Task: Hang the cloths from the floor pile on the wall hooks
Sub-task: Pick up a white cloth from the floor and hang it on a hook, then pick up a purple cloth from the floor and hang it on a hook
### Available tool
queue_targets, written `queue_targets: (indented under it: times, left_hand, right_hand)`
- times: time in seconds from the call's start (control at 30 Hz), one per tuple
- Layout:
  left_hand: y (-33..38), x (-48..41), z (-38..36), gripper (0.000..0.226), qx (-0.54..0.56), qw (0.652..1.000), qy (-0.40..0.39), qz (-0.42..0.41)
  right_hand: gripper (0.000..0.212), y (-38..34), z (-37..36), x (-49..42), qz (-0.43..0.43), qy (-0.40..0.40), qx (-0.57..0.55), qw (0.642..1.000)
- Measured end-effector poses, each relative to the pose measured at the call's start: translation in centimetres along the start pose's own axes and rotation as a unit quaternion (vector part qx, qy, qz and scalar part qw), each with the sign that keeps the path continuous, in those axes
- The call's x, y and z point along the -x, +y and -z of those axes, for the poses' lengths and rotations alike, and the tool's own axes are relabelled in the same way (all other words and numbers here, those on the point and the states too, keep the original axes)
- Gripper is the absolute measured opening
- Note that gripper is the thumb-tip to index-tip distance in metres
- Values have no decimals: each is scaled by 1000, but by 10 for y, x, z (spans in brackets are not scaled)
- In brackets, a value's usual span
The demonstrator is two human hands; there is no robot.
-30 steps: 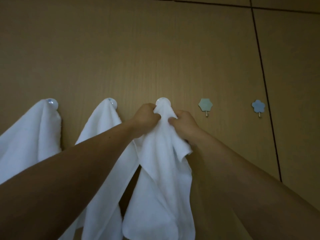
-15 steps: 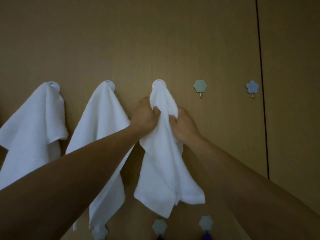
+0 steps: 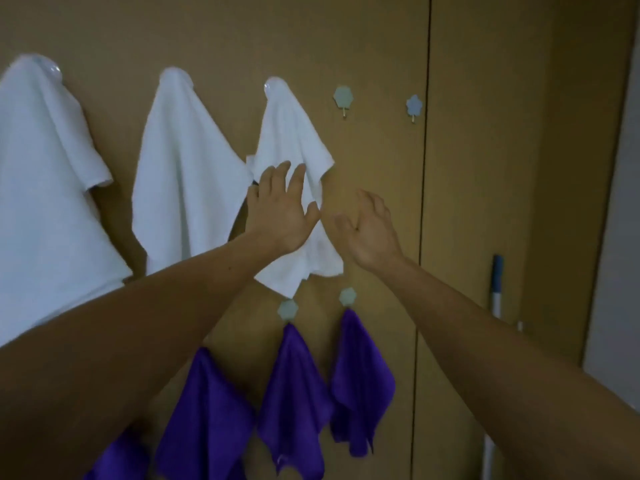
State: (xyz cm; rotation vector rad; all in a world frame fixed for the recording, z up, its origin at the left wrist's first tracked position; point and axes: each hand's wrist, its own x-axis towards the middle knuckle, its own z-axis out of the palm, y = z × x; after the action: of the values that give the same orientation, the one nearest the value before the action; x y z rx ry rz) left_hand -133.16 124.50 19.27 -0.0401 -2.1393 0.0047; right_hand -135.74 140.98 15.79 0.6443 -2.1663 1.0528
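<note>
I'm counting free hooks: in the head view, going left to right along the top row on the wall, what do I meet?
Leftmost white cloth → middle white cloth → third white cloth → bare green hexagon hook → bare blue flower hook.

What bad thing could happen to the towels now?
1. The third white cloth hangs from its hook only by a small bunched tip. Neither the left hand nor the right hand holds it, so it might slip off.
2. The left hand is spread right in front of that cloth. Pulling back carelessly could snag it and tug it loose.
</note>
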Motion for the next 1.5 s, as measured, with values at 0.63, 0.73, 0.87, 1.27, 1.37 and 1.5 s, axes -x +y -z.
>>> queue_targets:
  times: [0.63,0.73,0.87,1.27,1.37,1.5]
  left_hand:
    - [318,407,-39,65,248,854,-449,-91]
    - [393,485,-17,59,288,823,-473,-127]
    - [466,576,-1,62,281,755,-568,-171]
    - [540,801,-88,59,239,644,-698,-205]
    - [553,885,-112,58,237,614,-732,-176]
    - [571,1003,-152,59,227,582,-765,-157]
  right_hand:
    - [59,143,225,509,-422,-93,208,877]
    - [60,157,270,599,-486,-115,217,839]
    - [60,176,307,694,-541,-145,224,797]
    - [58,273,266,920,-704,-181,145,672]
    - [55,313,234,995,-754,-194,123,615]
    - [50,380,187,1101,-786,-198,99,577]
